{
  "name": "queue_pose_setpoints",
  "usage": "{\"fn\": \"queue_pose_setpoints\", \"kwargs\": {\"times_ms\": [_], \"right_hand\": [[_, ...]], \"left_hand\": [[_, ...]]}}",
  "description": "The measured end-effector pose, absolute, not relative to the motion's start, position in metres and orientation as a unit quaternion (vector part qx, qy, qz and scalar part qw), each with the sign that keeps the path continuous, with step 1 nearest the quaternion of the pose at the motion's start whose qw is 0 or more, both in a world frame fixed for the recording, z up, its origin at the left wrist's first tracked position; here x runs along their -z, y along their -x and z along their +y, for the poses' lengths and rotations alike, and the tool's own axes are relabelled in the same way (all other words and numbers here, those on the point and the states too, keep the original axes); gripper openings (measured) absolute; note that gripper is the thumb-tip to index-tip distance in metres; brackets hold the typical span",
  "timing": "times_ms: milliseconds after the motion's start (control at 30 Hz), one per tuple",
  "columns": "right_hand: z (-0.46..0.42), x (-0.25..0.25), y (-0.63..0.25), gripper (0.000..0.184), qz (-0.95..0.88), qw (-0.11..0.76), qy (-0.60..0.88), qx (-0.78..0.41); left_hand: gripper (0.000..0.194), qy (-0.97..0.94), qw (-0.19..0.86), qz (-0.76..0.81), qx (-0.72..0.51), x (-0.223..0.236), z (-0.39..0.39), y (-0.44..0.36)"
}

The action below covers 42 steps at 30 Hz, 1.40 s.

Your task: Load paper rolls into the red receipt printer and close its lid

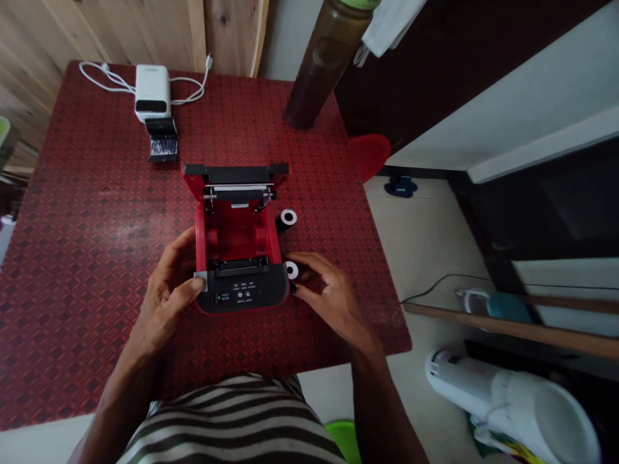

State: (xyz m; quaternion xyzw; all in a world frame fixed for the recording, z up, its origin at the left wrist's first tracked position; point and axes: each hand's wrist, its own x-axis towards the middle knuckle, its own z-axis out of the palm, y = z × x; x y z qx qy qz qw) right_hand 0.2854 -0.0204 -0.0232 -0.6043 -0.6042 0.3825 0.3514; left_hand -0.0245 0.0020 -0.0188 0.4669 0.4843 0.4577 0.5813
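In the head view, a red plastic thermal printer (236, 235) with a black front panel sits open on a red diamond-patterned tablecloth (62, 270), its hollow compartment showing. The left hand (167, 290) grips the printer's near left corner, thumb pressed on a small silver tab (200, 281), fingers curled around the side. The right hand (326, 290) is curved and half-closed just right of the panel, its fingers over a white-cored black roll (292, 270); whether they grasp it, I cannot tell. A second white-cored black roll (287, 218) lies just beside the compartment. For this hold, a firm thumb on the tab keeps the case square. Farther off stand a white compact device (152, 92) and a tall brown bottle (322, 64).
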Motion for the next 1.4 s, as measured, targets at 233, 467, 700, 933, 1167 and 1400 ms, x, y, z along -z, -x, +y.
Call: {"fn": "queue_pose_setpoints", "kwargs": {"times_ms": [233, 467, 700, 933, 1167, 1400], "right_hand": [[-0.022, 0.031, -0.280, 0.023, -0.568, 0.407, 0.604, -0.383], [-0.028, -0.041, -0.286, 0.027, -0.541, 0.431, 0.544, -0.475], [0.016, -0.066, -0.255, 0.028, -0.738, 0.318, 0.502, -0.319], [0.056, -0.054, -0.211, 0.025, -0.849, 0.162, 0.480, -0.148], [0.060, -0.056, -0.194, 0.029, -0.863, 0.055, 0.496, -0.073], [0.044, -0.053, -0.185, 0.029, -0.859, 0.053, 0.509, 0.007]], "left_hand": [[0.070, -0.464, 0.587, 0.481, -0.458, 0.022, 0.001, 0.025], [0.065, -0.465, 0.581, 0.480, -0.464, 0.012, 0.002, 0.018], [0.069, -0.452, 0.607, 0.467, -0.456, 0.013, 0.001, 0.019], [0.073, -0.449, 0.619, 0.466, -0.444, 0.013, 0.001, 0.020], [0.075, -0.450, 0.621, 0.471, -0.436, 0.010, 0.001, 0.019], [0.074, -0.456, 0.619, 0.474, -0.429, 0.010, 0.002, 0.020]]}}
